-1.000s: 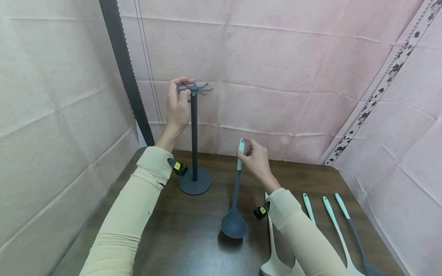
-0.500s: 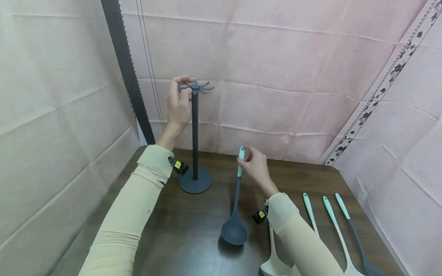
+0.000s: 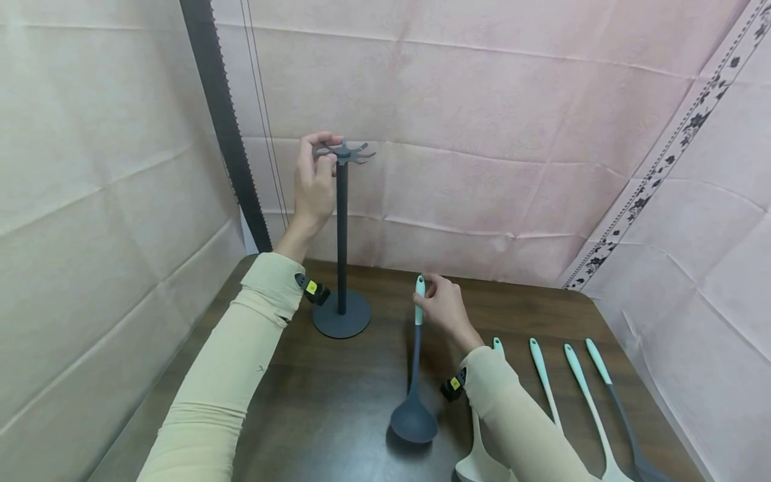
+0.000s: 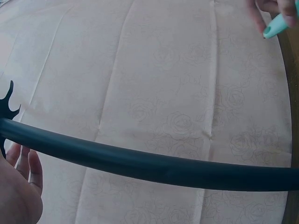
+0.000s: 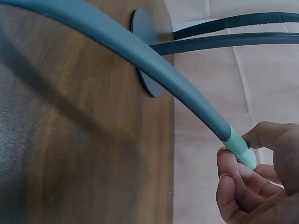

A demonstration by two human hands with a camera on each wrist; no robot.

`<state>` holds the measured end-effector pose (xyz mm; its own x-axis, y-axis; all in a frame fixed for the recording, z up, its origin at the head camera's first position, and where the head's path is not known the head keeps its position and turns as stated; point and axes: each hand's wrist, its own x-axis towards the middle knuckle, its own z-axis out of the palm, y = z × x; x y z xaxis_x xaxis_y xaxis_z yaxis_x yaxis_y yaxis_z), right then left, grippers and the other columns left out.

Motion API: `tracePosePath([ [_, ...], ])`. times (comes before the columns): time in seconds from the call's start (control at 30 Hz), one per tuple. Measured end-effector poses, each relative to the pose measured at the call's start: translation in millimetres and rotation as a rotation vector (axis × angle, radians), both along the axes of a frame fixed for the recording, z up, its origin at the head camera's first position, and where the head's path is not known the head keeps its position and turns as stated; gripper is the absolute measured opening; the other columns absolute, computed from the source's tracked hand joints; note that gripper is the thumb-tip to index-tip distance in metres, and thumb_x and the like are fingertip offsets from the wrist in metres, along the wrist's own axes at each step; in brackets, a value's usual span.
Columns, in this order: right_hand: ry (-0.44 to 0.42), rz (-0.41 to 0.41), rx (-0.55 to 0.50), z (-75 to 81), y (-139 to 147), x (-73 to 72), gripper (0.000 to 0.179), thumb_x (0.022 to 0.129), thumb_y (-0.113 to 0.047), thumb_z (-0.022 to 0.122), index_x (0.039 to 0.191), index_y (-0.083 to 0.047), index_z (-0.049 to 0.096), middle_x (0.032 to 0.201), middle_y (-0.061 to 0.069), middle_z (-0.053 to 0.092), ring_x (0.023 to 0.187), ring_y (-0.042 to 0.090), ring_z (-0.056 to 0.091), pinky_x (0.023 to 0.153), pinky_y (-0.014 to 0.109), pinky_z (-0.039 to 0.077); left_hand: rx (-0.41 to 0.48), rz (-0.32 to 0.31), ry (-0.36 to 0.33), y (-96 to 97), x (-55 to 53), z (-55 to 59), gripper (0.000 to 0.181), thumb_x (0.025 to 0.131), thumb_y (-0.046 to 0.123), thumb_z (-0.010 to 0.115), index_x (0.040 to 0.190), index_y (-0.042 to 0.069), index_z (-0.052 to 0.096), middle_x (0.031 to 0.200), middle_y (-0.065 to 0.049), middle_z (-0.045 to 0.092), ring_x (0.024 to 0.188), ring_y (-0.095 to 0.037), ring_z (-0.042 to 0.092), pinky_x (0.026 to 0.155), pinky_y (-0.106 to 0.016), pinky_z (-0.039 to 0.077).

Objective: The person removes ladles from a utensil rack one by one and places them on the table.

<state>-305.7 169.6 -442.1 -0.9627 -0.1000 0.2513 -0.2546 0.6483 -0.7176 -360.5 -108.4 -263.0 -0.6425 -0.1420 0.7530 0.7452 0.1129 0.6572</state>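
My left hand (image 3: 313, 191) holds the hooked top of a dark grey utensil stand (image 3: 342, 234), which stands upright at the back left of the table. Low in the left wrist view, fingers (image 4: 35, 170) show beside the stand's post. With thumb and fingers, my right hand (image 3: 447, 309) pinches the mint handle of a dark grey ladle (image 3: 414, 420). The ladle tilts, its bowl down and toward me, close over its shadow; whether it touches the table cannot be told. Close up in the right wrist view, the right hand (image 5: 261, 182) grips the handle's end.
Several utensils with mint handles lie on the right of the wooden table (image 3: 313, 415): a pale one (image 3: 480, 462) partly under the right sleeve, more pale ones (image 3: 593, 408), and a dark one (image 3: 626, 422) outermost. Pale cloth (image 3: 452, 100) hangs behind the table and at its sides.
My right hand has come down with the ladle; its bowl has moved lower in the view and slightly right. The left hand keeps its hold on the stand.
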Motion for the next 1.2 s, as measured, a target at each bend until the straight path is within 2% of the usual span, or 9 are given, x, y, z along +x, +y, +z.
tracePosePath([
  [0.2,-0.065,0.015,0.007,-10.6,-0.8,-0.9,0.051,0.097,-0.014,0.074,0.144,-0.004,0.062,0.082,0.007,0.066,0.055,0.021,0.067,0.053,0.031,0.054,-0.001,0.0,-0.006,0.1,-0.8,-0.3,0.041,0.103,0.019,0.042,0.14,0.005,0.05,0.135,-0.006,0.063,0.114,-0.018,0.06,0.094,-0.03,0.049],
  [0.5,-0.13,0.028,-0.017,-25.6,2.4,4.0,0.051,0.097,-0.012,0.073,0.145,0.001,0.06,0.086,0.012,0.067,0.06,0.031,0.069,0.054,0.033,0.057,0.0,-0.019,0.01,4.9,-0.4,0.0,0.041,0.103,0.018,0.042,0.14,0.003,0.05,0.135,-0.008,0.063,0.114,-0.018,0.06,0.094,-0.031,0.048],
  [0.73,-0.184,0.038,0.012,-40.1,1.1,-0.9,0.053,0.097,-0.013,0.073,0.146,0.001,0.059,0.075,0.009,0.066,0.061,0.035,0.07,0.053,0.032,0.054,-0.001,0.005,0.005,1.0,0.9,0.6,0.04,0.102,0.018,0.042,0.139,0.005,0.051,0.135,-0.006,0.064,0.114,-0.017,0.061,0.093,-0.031,0.049],
  [0.97,-0.225,0.042,0.034,-55.0,5.5,-2.4,0.055,0.098,-0.016,0.073,0.148,0.002,0.057,0.067,0.008,0.064,0.057,0.028,0.069,0.054,0.033,0.055,-0.011,0.011,0.003,1.1,2.1,0.7,0.04,0.103,0.018,0.041,0.14,0.005,0.05,0.136,-0.006,0.063,0.118,-0.017,0.06,0.096,-0.035,0.049],
  [1.2,-0.242,0.061,0.036,-67.1,8.8,-2.3,0.054,0.099,-0.016,0.073,0.148,0.002,0.057,0.068,0.008,0.064,0.053,0.022,0.067,0.054,0.034,0.057,-0.005,0.008,0.0,0.8,2.7,0.2,0.04,0.103,0.018,0.041,0.14,0.005,0.05,0.138,-0.011,0.063,0.115,-0.017,0.06,0.094,-0.031,0.048],
])
